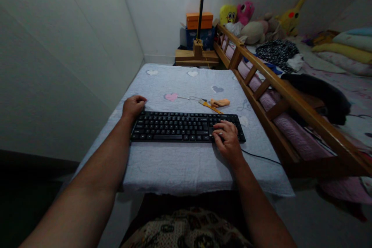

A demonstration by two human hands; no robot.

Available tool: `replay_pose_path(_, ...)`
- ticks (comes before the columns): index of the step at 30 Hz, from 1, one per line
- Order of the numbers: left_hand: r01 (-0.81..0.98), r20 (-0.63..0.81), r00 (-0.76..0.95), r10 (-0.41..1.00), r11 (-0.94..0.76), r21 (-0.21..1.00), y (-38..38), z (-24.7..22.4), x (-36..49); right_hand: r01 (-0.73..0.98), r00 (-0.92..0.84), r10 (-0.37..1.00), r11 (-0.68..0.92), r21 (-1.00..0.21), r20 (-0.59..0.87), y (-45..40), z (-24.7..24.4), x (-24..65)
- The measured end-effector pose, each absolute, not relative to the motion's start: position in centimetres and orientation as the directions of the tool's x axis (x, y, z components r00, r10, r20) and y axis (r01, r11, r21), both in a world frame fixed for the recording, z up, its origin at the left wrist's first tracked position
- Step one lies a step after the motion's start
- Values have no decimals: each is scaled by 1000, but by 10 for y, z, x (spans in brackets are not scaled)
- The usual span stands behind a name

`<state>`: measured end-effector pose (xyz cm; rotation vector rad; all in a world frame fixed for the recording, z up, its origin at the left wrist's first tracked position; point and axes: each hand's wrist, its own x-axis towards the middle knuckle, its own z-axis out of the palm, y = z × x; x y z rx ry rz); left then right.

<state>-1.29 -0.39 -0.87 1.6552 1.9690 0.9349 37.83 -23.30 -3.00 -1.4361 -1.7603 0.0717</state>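
A black keyboard (pixel 171 127) lies flat across the cloth-covered table (pixel 180 166). At its upper left corner rests my left hand (pixel 133 106), fingers curled together; whether anything is in them is hidden. Over the number keys at the right end is my right hand (pixel 226 136), its thumb and fingers closed on a small white-tipped thing, like a cotton swab, held against the keys. Behind the keyboard lie a brush (pixel 210 106) with a yellow handle, an orange cloth (pixel 220 103) and a thin metal wire tool (pixel 196 98).
A black cable (pixel 261 157) runs from the keyboard to the table's right edge. A wooden bed rail (pixel 261 73) stands along the right side, with plush toys and bedding beyond. Behind the table are a wooden stand (pixel 197 56) with a pole and an orange box (pixel 199 20).
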Motion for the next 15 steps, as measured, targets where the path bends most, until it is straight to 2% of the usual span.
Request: replay_pose_path(15,702,107,-216,971,78,708,-2,-13,-16,804,70,800,309,-509,596,-234,-32,383)
